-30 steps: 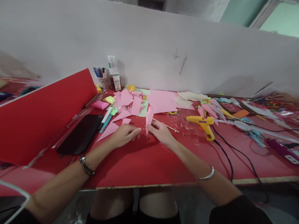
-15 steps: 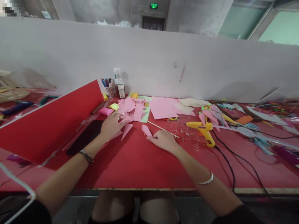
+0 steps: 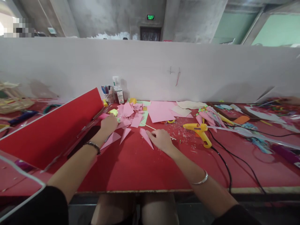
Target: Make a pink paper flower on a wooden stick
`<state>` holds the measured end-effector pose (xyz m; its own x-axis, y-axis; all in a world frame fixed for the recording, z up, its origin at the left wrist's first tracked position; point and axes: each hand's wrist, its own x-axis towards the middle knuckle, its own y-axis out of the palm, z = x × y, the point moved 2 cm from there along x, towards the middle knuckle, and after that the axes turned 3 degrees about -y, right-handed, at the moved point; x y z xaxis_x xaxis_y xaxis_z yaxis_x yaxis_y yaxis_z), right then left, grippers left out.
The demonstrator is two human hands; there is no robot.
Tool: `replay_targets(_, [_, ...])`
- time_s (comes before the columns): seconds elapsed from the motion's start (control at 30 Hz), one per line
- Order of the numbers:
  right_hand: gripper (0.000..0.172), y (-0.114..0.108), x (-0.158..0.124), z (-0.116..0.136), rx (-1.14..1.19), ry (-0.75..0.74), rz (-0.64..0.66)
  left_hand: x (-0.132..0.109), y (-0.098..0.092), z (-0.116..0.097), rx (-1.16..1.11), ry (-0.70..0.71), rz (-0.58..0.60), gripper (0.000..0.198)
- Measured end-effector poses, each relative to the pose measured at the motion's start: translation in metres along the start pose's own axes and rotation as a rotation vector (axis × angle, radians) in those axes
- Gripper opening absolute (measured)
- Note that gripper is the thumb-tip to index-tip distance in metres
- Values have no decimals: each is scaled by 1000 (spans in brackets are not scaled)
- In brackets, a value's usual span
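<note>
My left hand [image 3: 109, 125] is closed over the left side of the paper pile, and a small light green piece [image 3: 118, 120] shows at its fingertips. Beside it are a yellow packet [image 3: 113, 112] and a partly hidden bright pink packet [image 3: 103, 116]. My right hand [image 3: 161, 139] has curled fingers, its thumb and index finger at the upper right edge of a pink paper cone [image 3: 147, 138]. Between my hands lie a folded pink paper piece [image 3: 125, 136] and a pink sheet [image 3: 112, 139]. A thin wooden stick [image 3: 150, 127] runs behind my right hand.
A yellow glue gun [image 3: 199, 131] with a black cord lies to the right. Behind it are several pink cones [image 3: 209, 116] with green ends. A red board [image 3: 53, 125] leans at left. A pen cup [image 3: 108, 95] and a bottle [image 3: 119, 92] stand by the partition [image 3: 145, 68].
My left hand has drawn back slightly and closed, with the green piece now at its fingertips. The pink cone has turned, so its whole length shows beside my right hand. The view tilted up.
</note>
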<state>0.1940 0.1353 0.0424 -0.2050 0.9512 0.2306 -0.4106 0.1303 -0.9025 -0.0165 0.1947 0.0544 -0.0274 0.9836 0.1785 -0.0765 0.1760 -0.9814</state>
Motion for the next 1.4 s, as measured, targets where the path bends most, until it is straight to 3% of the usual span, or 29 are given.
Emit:
replay_targets(0.1, [53,0,-1,2,43,-26,-13,-1,-5,3,-54,-21,-57,35])
replay_targets(0.2, [43,0,-2,4,141,-63,-55,-5,-16,0,-229,87,-73,36])
replay_targets(0.3, [24,2,-3,5,330,-123,-186,-14,-23,-11,-603,329,130,34])
replay_targets(0.37, [24,2,-3,4,451,-161,-304,-22,-24,-20,-771,408,213,34])
replay_targets(0.47, [24,2,-3,4,543,-237,-390,-31,-19,-30,-902,440,236,33])
replay_targets(0.6, [19,2,-5,7,612,-299,-377,-35,-7,-36,-1015,458,258,31])
replay_targets(0.9, [21,1,-8,13,684,-321,-353,-43,-3,-33,-880,436,60,32])
replay_targets(1.0, [19,4,-6,11,752,-240,-332,-46,-5,-35,-872,460,6,30])
replay_targets(1.2, [24,9,-4,9,953,-36,-260,-50,1,-39,-881,432,-26,24])
replay_targets(1.4, [23,13,-3,6,937,-73,-214,-51,8,-41,-890,425,8,26])
